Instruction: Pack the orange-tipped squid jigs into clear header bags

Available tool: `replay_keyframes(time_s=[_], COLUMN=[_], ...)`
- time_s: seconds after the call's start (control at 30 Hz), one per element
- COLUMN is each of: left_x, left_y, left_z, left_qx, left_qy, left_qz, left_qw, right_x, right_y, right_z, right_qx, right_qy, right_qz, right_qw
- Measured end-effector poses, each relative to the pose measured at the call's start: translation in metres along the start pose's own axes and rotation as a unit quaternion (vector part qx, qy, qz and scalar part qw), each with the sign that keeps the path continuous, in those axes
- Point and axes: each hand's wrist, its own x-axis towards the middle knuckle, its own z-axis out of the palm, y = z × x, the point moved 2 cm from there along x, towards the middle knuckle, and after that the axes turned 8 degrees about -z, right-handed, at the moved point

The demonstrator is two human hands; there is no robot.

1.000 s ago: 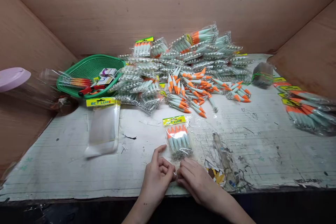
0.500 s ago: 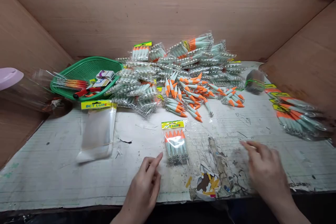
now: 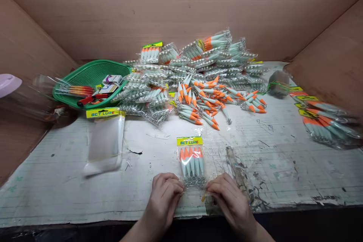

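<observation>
A clear packet (image 3: 191, 159) with a yellow "BCT LURE" header and several orange-and-white lures lies on the worktop near the front edge. My left hand (image 3: 166, 195) pinches the packet's bottom left corner with curled fingers. My right hand (image 3: 229, 199) pinches its bottom right corner the same way. Both hands rest on the worktop (image 3: 283, 166).
An empty "BCT LURE" bag (image 3: 104, 140) lies to the left. A green basket (image 3: 93, 73) with small tools sits at the back left. A heap of filled packets (image 3: 221, 58) and loose lures (image 3: 204, 102) fills the back. More packets (image 3: 326, 121) lie at the right. Brown board walls enclose the bench.
My right hand came back from the right side to the packet's bottom edge. My left hand closed on its other corner. The packet has slid slightly nearer to me.
</observation>
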Motion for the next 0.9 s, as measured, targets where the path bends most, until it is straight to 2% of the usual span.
replay_keyframes(time_s=[0.13,0.4,0.53,0.7,0.8,0.9], left_x=[-0.014,-0.002,0.006,0.014,0.017,0.022], left_y=[0.009,0.016,0.016,0.004,-0.004,-0.007], left_z=[0.013,0.034,0.033,0.017,0.016,0.021], left_qx=[0.036,0.105,0.146,0.149,0.106,-0.041], left_qy=[0.053,0.106,0.08,0.065,0.029,0.014], left_qz=[-0.153,-0.281,-0.301,-0.26,-0.223,-0.239], left_qw=[0.986,0.948,0.939,0.952,0.969,0.97], right_x=[-0.005,0.005,0.008,0.013,0.012,0.011], right_y=[-0.006,-0.005,-0.004,-0.002,-0.005,-0.007], right_z=[0.015,0.032,0.037,0.038,0.04,0.046], right_qx=[-0.058,-0.108,-0.136,-0.174,-0.163,-0.033], right_qy=[0.038,0.092,0.091,0.127,0.147,0.171], right_qz=[0.13,0.258,0.269,0.261,0.266,0.273], right_qw=[0.989,0.956,0.949,0.941,0.938,0.946])
